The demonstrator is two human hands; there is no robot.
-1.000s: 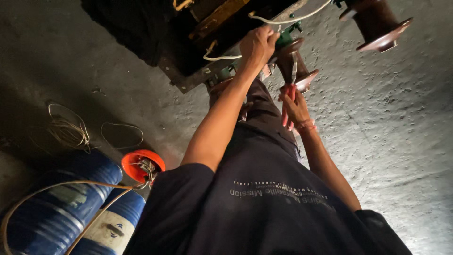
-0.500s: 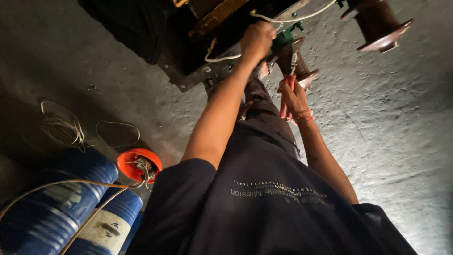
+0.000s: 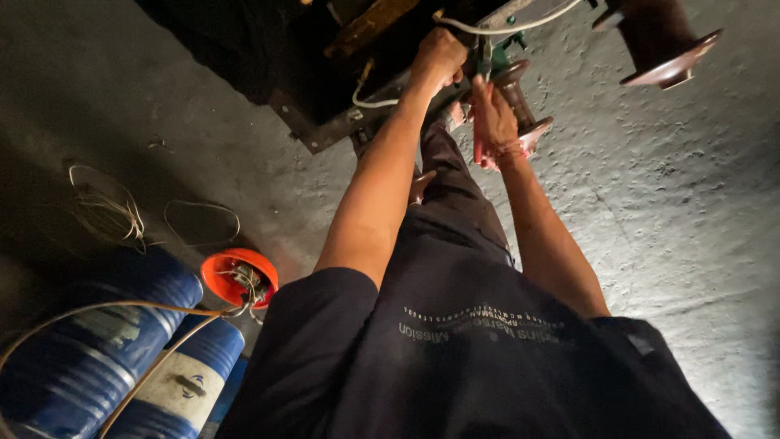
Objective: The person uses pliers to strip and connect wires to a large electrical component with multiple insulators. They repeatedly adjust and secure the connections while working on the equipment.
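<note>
My left hand is stretched out to the dark metal machine frame and closed at its edge, where a white wire starts. Right beside it, my right hand grips red-handled pliers. Their jaws point up at a green fitting next to the left hand's fingers. What exactly the jaws touch is hidden in shadow. My dark shirt and trousers fill the lower middle of the view.
A brown flanged pipe piece juts out at the top right, and a smaller flanged part sits by my right hand. Blue drums with a cable over them, an orange reel and wire loops lie left on the concrete floor.
My right hand has risen with the pliers and closed in on the left hand at the green fitting. The left hand has kept its grip.
</note>
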